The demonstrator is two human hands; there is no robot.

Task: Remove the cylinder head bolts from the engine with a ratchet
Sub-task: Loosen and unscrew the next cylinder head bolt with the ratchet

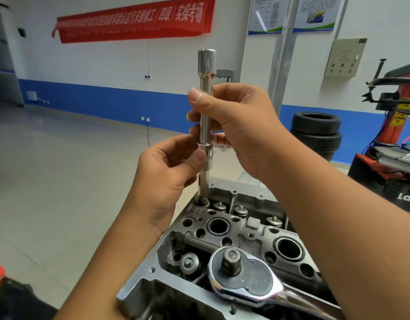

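Head view: both the left hand (169,167) and right hand (236,125) grip a shiny upright extension bar (205,125) seated on the engine (222,229).

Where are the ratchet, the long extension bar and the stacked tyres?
ratchet (243,273): head view, on its round head lying on the engine.
extension bar (205,107): head view, on its upright shaft.
stacked tyres (316,132): head view, on the black sidewalls.

Two bare forearms reached into view from the near edge. The left hand (169,172) and right hand (236,125) wore no gloves, rings or watch. No sleeves showed. The visible thumbnails were short and unpainted.
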